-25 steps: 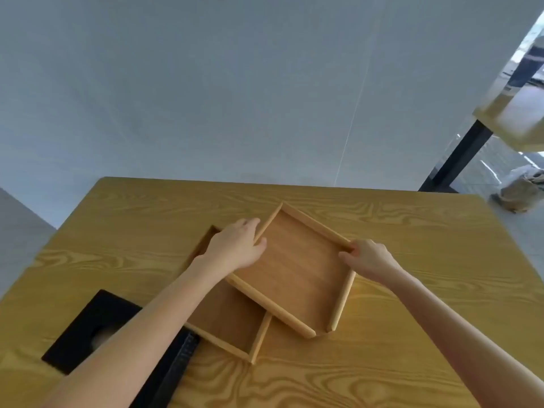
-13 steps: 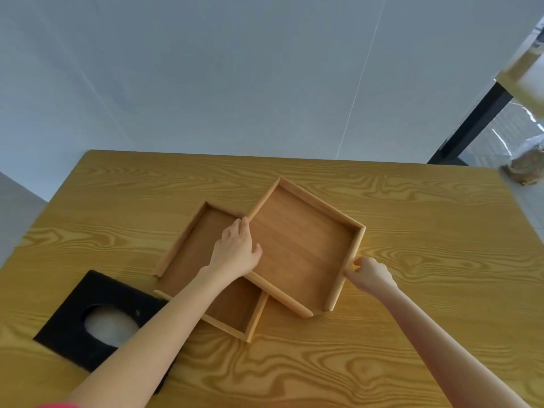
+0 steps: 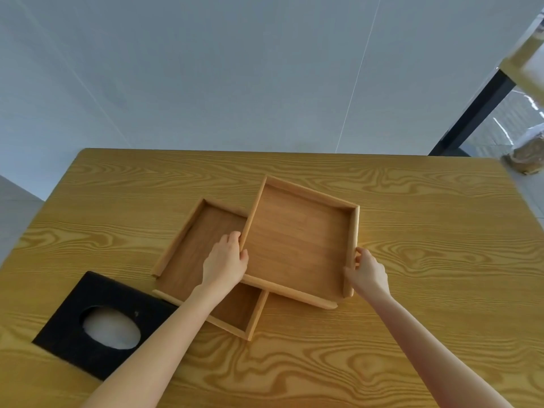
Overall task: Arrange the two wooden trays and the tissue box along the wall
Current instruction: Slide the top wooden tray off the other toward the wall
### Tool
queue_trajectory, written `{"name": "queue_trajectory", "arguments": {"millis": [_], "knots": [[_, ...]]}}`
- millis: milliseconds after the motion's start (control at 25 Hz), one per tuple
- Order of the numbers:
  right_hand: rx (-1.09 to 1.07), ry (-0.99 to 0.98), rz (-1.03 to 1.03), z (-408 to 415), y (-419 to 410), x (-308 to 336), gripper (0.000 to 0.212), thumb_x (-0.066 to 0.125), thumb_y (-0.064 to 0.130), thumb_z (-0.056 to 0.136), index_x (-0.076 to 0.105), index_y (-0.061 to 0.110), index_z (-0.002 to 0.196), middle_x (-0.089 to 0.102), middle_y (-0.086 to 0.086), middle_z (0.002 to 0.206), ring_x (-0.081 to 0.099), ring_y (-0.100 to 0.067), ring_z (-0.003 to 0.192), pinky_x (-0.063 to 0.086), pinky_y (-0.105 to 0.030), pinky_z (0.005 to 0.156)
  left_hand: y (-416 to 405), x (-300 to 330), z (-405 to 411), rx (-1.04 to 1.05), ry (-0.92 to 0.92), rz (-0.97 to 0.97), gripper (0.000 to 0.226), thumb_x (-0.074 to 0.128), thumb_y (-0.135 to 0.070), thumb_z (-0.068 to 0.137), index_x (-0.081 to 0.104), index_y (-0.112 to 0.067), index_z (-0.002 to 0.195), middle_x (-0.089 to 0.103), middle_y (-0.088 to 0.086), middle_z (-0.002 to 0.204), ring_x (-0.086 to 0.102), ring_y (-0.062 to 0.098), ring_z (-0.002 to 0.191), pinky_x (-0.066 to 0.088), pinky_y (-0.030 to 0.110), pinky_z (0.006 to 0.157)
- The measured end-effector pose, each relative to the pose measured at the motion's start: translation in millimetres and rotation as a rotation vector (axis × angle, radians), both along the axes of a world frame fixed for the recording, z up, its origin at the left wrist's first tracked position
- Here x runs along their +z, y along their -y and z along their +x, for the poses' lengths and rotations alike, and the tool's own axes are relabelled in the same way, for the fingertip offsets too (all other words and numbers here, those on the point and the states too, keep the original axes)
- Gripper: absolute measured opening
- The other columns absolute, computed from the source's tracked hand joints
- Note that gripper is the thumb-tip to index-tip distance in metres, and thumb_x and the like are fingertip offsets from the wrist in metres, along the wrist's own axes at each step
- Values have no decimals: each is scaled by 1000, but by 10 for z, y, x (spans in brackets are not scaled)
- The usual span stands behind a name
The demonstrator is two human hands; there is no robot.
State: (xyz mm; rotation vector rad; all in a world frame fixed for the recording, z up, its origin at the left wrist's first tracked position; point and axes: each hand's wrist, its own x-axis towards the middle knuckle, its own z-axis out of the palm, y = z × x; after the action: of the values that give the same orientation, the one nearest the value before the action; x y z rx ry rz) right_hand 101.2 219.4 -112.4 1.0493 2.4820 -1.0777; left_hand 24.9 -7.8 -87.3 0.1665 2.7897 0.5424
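Two square wooden trays lie mid-table, one partly on top of the other. The upper tray (image 3: 297, 242) sits to the right, overlapping the lower tray (image 3: 194, 251). My left hand (image 3: 225, 262) grips the upper tray's left rim. My right hand (image 3: 366, 272) grips its right rim near the front corner. A black tissue box (image 3: 70, 322) with an oval opening showing white tissue lies at the front left, partly behind my left forearm.
The wooden table (image 3: 412, 231) butts against a pale grey wall (image 3: 235, 83) at its far edge. A dark table leg (image 3: 474, 113) and a bag (image 3: 527, 157) on the floor are at the right, off the table.
The upper tray has turned clockwise, squarer to the wall. My right hand slid toward its front right corner, my left hand stayed on the left rim. The view tilted down, revealing more of the tissue box.
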Motion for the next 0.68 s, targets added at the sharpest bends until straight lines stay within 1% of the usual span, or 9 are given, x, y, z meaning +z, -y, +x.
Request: {"name": "queue_trajectory", "arguments": {"millis": [80, 120, 240, 320, 440, 560, 680], "knots": [[-29, -54, 7, -22, -46, -19, 52, 50, 4, 86, 37, 9, 137, 56, -15, 131, 54, -34, 117, 45, -40, 91, -17, -4, 11, 7, 23, 2, 41, 47, -21, 93, 40, -8, 132, 57, 10, 121, 60, 23, 102, 48, 28, 75], [-39, -74, 21, -35, -73, -22, 51, 49, 3, 87, 38, 9, 136, 56, -14, 131, 53, -33, 118, 44, -40, 93, -31, -6, 22, 5, 26, 8, 42, 47, -22, 93, 41, -8, 132, 58, 9, 120, 61, 23, 101, 48, 27, 75], [-49, -116, 68, -77, -187, -7, 49, 50, 3, 87, 42, 8, 135, 58, -14, 131, 53, -32, 120, 43, -41, 98, -118, -7, 30, -34, 8, 36, 46, 46, -24, 94, 38, -8, 137, 55, 9, 127, 60, 22, 107, 50, 28, 82], [-58, -131, 96, -105, -297, 27, 48, 51, 3, 86, 44, 8, 134, 59, -15, 130, 55, -33, 118, 44, -41, 98, -203, -4, 10, -59, 6, 56, 48, 44, -25, 95, 36, -8, 138, 51, 8, 132, 59, 22, 109, 49, 28, 83], [-71, -137, 126, -155, -478, 61, 47, 50, 4, 85, 48, 10, 132, 60, -14, 129, 56, -33, 117, 45, -40, 96, -334, -18, -17, -78, 27, 83, 48, 43, -27, 95, 36, -7, 139, 52, 8, 130, 60, 23, 107, 49, 28, 81], [-104, -160, 135, -235, -640, 89, 44, 50, 5, 85, 50, 11, 129, 61, -14, 127, 55, -34, 117, 44, -42, 98, -486, -22, -79, -79, 44, 96, 49, 43, -29, 95, 37, -7, 138, 52, 9, 131, 58, 26, 111, 50, 34, 88], [-125, -197, 136, -363, -757, 140, 37, 50, 9, 89, 53, 9, 126, 62, -13, 127, 54, -33, 118, 42, -42, 99, -623, 17, -216, -73, 50, 102, 48, 43, -29, 94, 39, -7, 137, 53, 10, 131, 56, 27, 114, 48, 36, 92]]}}
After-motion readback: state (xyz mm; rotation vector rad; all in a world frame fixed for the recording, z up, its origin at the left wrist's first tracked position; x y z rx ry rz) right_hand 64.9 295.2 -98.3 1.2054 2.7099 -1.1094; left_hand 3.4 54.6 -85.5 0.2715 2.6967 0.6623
